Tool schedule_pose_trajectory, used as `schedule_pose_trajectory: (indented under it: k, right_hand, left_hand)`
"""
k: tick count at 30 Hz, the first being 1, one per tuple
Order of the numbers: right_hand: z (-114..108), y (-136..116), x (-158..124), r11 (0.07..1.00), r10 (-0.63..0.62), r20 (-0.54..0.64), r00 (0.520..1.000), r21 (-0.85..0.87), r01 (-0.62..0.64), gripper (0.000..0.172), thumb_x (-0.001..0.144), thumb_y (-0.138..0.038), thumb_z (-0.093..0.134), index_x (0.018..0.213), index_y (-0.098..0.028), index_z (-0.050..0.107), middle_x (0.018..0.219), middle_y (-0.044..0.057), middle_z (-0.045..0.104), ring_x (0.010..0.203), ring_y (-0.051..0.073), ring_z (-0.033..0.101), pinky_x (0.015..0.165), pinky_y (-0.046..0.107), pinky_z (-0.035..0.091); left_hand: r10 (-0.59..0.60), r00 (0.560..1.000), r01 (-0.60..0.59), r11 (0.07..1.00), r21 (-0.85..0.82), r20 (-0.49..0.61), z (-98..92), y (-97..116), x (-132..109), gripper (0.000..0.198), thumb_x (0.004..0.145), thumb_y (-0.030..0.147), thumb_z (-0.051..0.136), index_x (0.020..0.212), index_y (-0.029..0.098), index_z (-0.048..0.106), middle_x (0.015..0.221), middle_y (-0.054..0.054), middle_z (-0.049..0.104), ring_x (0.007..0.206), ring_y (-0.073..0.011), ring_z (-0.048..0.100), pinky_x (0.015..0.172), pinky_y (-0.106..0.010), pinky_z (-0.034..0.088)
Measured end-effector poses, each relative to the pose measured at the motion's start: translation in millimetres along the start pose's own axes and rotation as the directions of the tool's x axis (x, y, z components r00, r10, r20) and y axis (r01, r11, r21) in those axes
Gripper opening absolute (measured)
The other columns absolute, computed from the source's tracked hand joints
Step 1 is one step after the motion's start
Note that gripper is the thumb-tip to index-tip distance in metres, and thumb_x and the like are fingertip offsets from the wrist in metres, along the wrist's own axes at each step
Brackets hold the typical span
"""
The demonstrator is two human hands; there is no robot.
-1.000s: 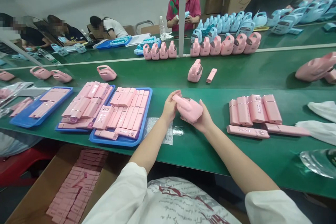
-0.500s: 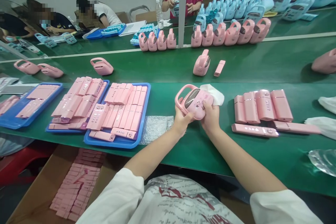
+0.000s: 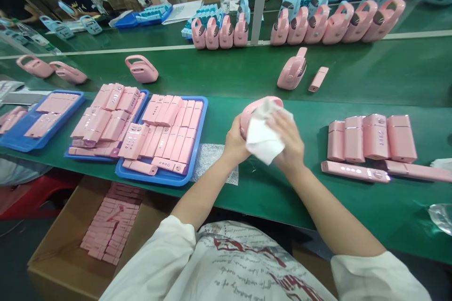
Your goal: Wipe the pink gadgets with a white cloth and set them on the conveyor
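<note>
Pink case (image 3: 251, 109) in curled left fingers (image 3: 236, 128)

The white shirt (image 3: 206, 270) has loose short sleeves (image 3: 160, 247) and grey script (image 3: 243, 276) (dark red print (image 3: 236, 257) among it).

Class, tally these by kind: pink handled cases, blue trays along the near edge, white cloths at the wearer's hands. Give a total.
Pink handled cases, one in the left hand: 15
Blue trays: 3
White cloth at the right hand: 1
Total: 19
</note>
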State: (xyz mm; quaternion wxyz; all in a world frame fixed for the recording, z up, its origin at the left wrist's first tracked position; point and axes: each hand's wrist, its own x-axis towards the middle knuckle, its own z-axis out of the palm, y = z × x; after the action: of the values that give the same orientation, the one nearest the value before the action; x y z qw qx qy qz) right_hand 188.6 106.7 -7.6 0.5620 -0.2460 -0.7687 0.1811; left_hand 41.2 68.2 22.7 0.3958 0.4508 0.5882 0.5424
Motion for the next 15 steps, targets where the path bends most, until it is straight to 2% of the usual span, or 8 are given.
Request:
schedule_pose_trajectory:
  k: [2,6,9,10,11,13,15]
  right_hand:
    - [-0.8,-0.1,2.3,0.999,0.008,-0.045,0.999,-0.034,-0.010,0.046,0.093,-0.022,0.048,0.137,-0.033,0.053,0.144,0.000,0.051,0.136,0.022,0.045,0.117,0.048,0.034]
    - [-0.4,-1.4,2.3,0.992,-0.118,0.086,0.989,-0.028,0.121,0.041,0.092,-0.032,0.052,0.133,-0.034,0.058,0.137,0.000,0.058,0.134,0.025,0.048,0.118,0.050,0.031]
    - [-1.4,-1.8,1.9,1.000,-0.031,-0.013,0.999,-0.006,0.031,0.042,0.095,-0.031,0.049,0.137,-0.035,0.053,0.139,0.000,0.056,0.135,0.024,0.047,0.117,0.049,0.033]
    - [-1.8,-2.7,1.5,1.000,-0.005,-0.034,0.999,0.000,0.005,0.043,0.095,-0.030,0.049,0.138,-0.035,0.052,0.141,0.000,0.054,0.136,0.024,0.045,0.118,0.049,0.032]
    - [-2.1,-3.9,1.1,1.000,-0.002,-0.025,1.000,0.013,0.002,0.042,0.095,-0.031,0.049,0.137,-0.036,0.053,0.141,0.000,0.054,0.137,0.024,0.044,0.118,0.050,0.031]
    - [-2.7,-6.0,0.7,0.998,-0.016,0.066,0.998,0.059,0.012,0.037,0.092,-0.039,0.054,0.129,-0.035,0.061,0.134,0.001,0.060,0.135,0.025,0.047,0.119,0.050,0.028]
    - [-4.6,-4.6,2.6,0.990,0.087,0.050,0.995,0.107,-0.092,0.033,0.089,-0.047,0.057,0.115,-0.031,0.069,0.124,0.003,0.066,0.129,0.026,0.052,0.117,0.050,0.031]
  left_hand:
    - [0.057,0.998,-0.057,0.997,0.046,-0.015,-1.1,-0.7,0.2,0.084,0.046,0.027,0.089,0.122,0.025,0.053,0.116,-0.005,0.066,0.115,-0.0328,0.059,0.100,-0.045,0.046]
    - [0.080,0.996,-0.077,0.990,0.120,-0.024,-1.1,-5.6,0.8,0.067,0.059,0.039,0.085,0.118,0.028,0.055,0.109,-0.005,0.067,0.107,-0.0340,0.063,0.095,-0.052,0.050]
    - [0.097,0.995,-0.094,0.990,0.108,-0.015,0.1,-6.0,-0.9,0.083,0.049,0.039,0.090,0.123,0.030,0.053,0.114,-0.004,0.066,0.108,-0.0330,0.063,0.095,-0.049,0.051]
    - [0.101,0.994,-0.098,0.990,0.099,-0.029,0.3,-5.4,-1.2,0.083,0.050,0.040,0.090,0.123,0.028,0.053,0.114,-0.004,0.066,0.109,-0.0326,0.062,0.096,-0.048,0.050]
    - [0.099,0.994,-0.095,0.992,0.088,-0.047,0.5,-4.7,-1.2,0.076,0.055,0.041,0.087,0.122,0.027,0.054,0.113,-0.005,0.066,0.111,-0.0321,0.061,0.098,-0.048,0.049]
    - [0.081,0.994,-0.076,0.995,0.065,-0.072,0.7,-3.1,-0.2,0.060,0.065,0.042,0.081,0.117,0.024,0.056,0.109,-0.005,0.067,0.110,-0.0308,0.061,0.098,-0.048,0.049]
    - [0.105,0.993,-0.104,0.994,0.032,-0.060,1.0,-1.0,0.6,0.060,0.063,0.041,0.082,0.114,0.023,0.056,0.108,-0.006,0.067,0.108,-0.0294,0.062,0.096,-0.046,0.050]
